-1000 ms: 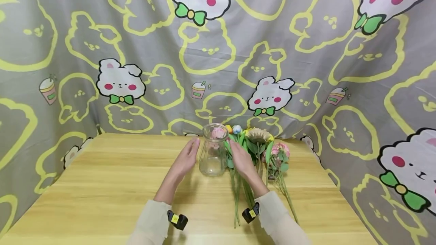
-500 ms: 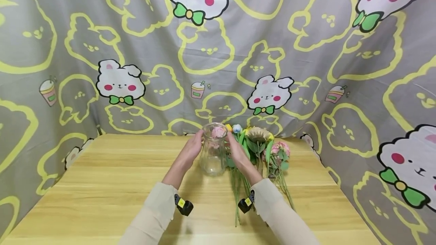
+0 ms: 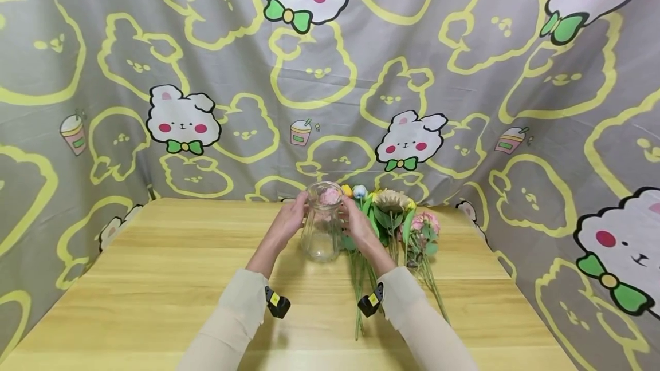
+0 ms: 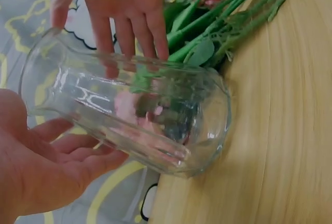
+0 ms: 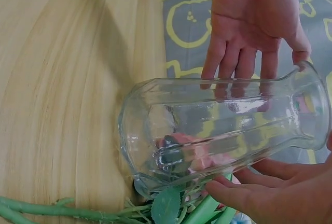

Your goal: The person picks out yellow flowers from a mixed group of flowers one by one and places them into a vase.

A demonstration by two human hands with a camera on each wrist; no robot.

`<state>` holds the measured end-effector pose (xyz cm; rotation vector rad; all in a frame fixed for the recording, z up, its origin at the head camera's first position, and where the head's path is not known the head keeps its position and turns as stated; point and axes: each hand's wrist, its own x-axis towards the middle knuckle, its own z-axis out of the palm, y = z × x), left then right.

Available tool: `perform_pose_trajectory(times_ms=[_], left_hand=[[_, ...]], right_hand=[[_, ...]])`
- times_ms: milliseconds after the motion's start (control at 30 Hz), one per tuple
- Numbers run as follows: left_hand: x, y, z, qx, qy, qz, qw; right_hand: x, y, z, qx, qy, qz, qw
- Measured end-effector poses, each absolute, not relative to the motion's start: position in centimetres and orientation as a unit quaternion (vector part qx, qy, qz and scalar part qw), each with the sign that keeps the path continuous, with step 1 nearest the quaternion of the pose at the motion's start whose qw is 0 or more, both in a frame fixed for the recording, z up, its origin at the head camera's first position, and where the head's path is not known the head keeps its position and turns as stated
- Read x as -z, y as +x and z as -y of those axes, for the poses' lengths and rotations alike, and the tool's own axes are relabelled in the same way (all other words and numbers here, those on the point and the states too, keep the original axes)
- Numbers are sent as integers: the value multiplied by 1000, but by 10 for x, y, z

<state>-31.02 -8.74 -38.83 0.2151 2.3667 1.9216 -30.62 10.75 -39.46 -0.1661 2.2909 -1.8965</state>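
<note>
A clear glass vase (image 3: 321, 242) with a flared rim and faceted sides stands upright at the middle of the wooden table. My left hand (image 3: 290, 221) holds it on the left side, thumb near the rim and fingers reaching behind the glass. Opposite, my right hand (image 3: 358, 225) holds the vase the same way, its fingers partly showing through the glass in the left wrist view. Pink petals show through the vase wall (image 5: 207, 123) in the right wrist view. No flower stems are inside it.
Just right of the vase lie several artificial flowers: a beige sunflower-like bloom (image 3: 390, 202), a pale blue tulip (image 3: 360, 192) and a pink flower (image 3: 427, 225). Their green stems (image 3: 357, 302) point toward the front. A grey patterned curtain (image 3: 242, 73) hangs behind the wooden table (image 3: 154, 291).
Both hands have come in from beside the vase until they hold its neck and upper sides. The vase has stayed nearly in place, and the flowers lie as before.
</note>
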Motion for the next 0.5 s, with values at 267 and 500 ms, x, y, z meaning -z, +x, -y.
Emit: perform_pose_trajectory(times_ms=[267,500], left_hand=[[389,-311,94,-668,68,-739,56],[393,-305,91,-686,54,-723,54]], right_hand=[[391,-305,-104,629,-51,-769,96],[389,-298,-110,624,-57,-772,103]])
